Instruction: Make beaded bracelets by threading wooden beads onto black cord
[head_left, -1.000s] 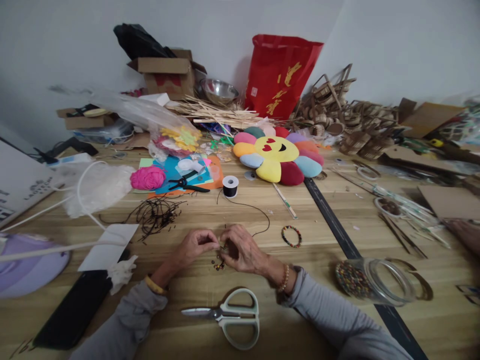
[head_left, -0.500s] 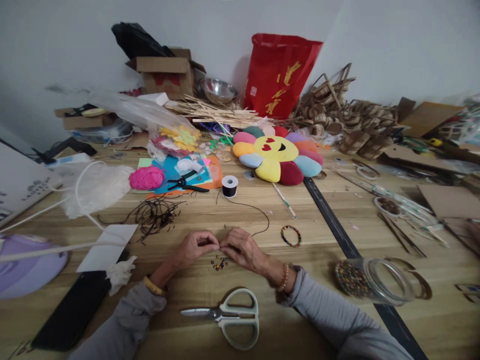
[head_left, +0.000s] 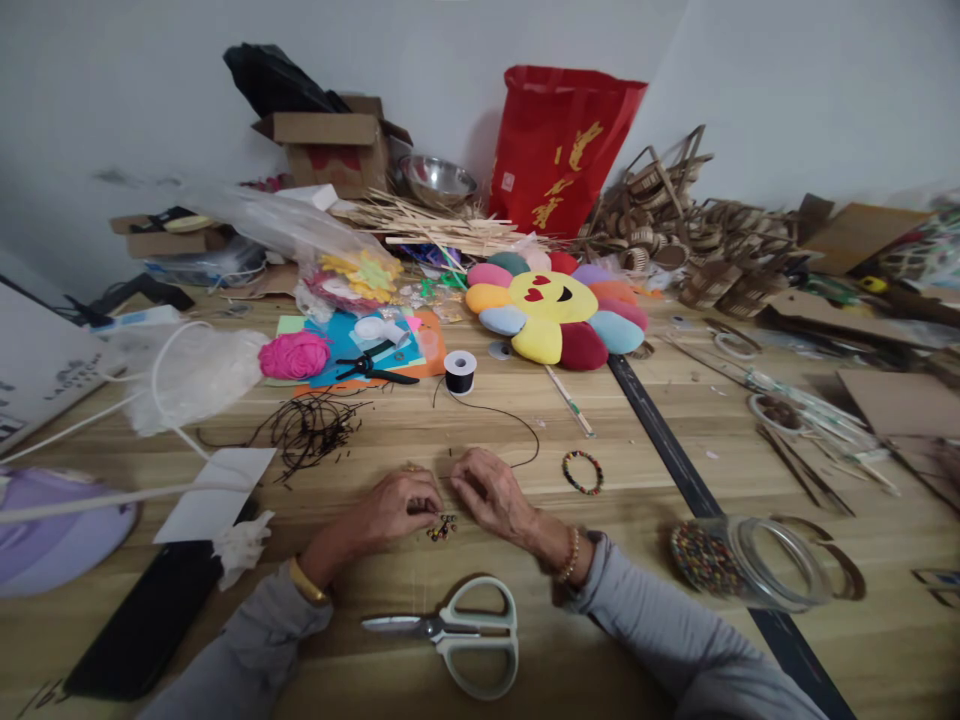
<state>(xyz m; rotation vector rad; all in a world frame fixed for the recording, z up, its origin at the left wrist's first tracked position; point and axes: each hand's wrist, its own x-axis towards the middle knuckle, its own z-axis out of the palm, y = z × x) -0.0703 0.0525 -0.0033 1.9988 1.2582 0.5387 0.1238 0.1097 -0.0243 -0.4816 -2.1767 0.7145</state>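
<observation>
My left hand (head_left: 401,508) is closed in a pinch beside a small pile of colored beads (head_left: 442,528); what lies between its fingertips is too small to name. Just right of it, my right hand (head_left: 491,495) has its thumb and fingers pressed together, and whatever they hold is hidden. A thin black cord (head_left: 538,440) curves from a white-rimmed spool (head_left: 460,373) and runs up to my right hand. On the table to the right lies a beaded bracelet (head_left: 583,472). White-handled scissors (head_left: 476,635) rest below the hands.
A clear jar of beads (head_left: 709,560) lies on its side at right. Tangled black cords (head_left: 311,430), pliers (head_left: 367,370) and pink yarn (head_left: 294,356) are at left. Behind them sit a flower cushion (head_left: 555,310) and a red bag (head_left: 566,150). A black phone (head_left: 142,620) lies front left.
My hands, whose fingertips met above the beads, have moved apart. The left fingertips have dropped toward the bead pile; the right hand has turned slightly and risen.
</observation>
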